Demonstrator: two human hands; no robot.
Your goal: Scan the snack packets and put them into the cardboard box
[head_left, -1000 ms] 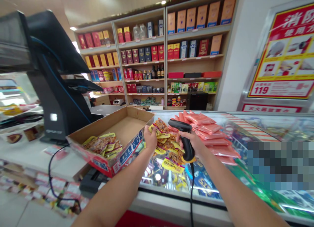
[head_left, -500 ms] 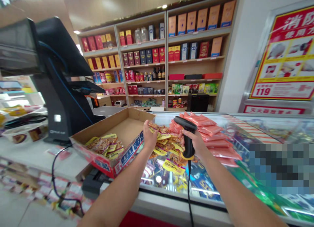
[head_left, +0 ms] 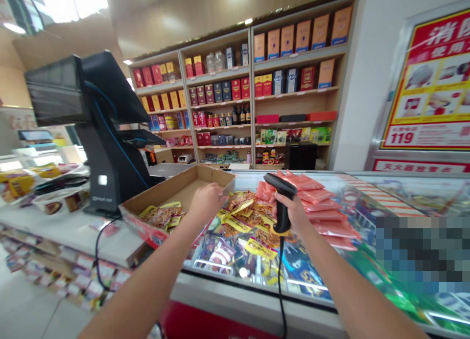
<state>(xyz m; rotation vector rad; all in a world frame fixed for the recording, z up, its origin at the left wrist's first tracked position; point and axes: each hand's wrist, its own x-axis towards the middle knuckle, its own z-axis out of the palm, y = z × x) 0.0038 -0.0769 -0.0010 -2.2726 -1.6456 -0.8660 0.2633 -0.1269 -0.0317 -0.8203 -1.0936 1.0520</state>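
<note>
My right hand (head_left: 293,209) is wrapped round the handle of a black barcode scanner (head_left: 282,202), whose head tilts up to the left and whose cable hangs down. Over the right wall of an open cardboard box (head_left: 134,197) is my left hand (head_left: 208,200), its fingers curled in; whatever they hold is hidden. Several yellow-labelled snack packets (head_left: 161,215) lie inside the box. More snack packets (head_left: 238,221) are heaped on the glass counter between the box and the scanner. Beside the scanner, pinkish-orange plastic packs (head_left: 312,192) are stacked.
A black checkout terminal (head_left: 110,148) stands behind the box on the left. The glass display counter (head_left: 205,275) holds colourful goods under its top. Shelves of boxed goods (head_left: 231,89) line the back wall, and a red and yellow poster (head_left: 433,84) hangs on the right.
My left hand has moved left from beside the heaped packets to over the box wall. The scanner stays in my right hand, almost in place. The view has shifted slightly.
</note>
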